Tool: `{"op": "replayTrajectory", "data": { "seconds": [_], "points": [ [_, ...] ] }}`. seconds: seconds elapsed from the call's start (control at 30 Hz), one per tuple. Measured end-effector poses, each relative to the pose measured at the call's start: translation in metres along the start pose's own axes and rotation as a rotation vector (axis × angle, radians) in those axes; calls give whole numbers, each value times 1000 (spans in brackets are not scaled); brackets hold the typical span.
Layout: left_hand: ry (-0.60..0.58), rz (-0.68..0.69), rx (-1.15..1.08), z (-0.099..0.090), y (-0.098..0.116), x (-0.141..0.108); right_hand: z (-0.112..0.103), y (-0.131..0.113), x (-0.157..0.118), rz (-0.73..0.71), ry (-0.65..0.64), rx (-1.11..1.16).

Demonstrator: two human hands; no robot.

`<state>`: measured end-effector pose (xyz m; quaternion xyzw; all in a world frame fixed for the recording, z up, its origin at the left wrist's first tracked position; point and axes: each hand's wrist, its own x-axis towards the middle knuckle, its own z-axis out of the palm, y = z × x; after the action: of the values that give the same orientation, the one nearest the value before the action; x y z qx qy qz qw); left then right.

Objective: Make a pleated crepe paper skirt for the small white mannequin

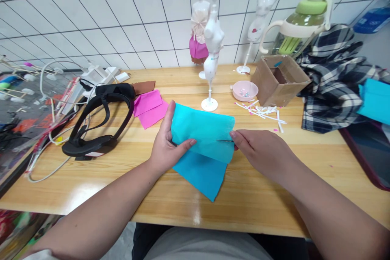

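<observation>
A turquoise sheet (203,124), which looks like crepe paper, is held above the wooden table with one part folded or hanging lower. My left hand (170,142) grips its left end, thumb across the front and the other fingers mostly behind. At the right edge my right hand (254,146) pinches the sheet between thumb and fingers, beside a short dark slit. Whether the right hand also holds a small tool is hidden. Behind the sheet stands a white doll mannequin (212,48) on a round base.
Pink sheets (150,109) and a black headset strap (97,122) lie left. To the right are a pink bowl (245,90), white paper strips (268,110), a cardboard box (278,83), a green-lidded jug (300,24) and plaid cloth (324,105). Two more mannequins stand by the tiled wall.
</observation>
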<state>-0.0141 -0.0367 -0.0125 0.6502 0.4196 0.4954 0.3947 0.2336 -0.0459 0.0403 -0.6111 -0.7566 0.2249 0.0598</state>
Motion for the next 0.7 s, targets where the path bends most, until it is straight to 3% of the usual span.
{"op": "replayTrajectory", "data": {
  "seconds": [0.7],
  "points": [
    [-5,38,36,1,0,1,0,1,0,-33,7,-16]
  ]
}}
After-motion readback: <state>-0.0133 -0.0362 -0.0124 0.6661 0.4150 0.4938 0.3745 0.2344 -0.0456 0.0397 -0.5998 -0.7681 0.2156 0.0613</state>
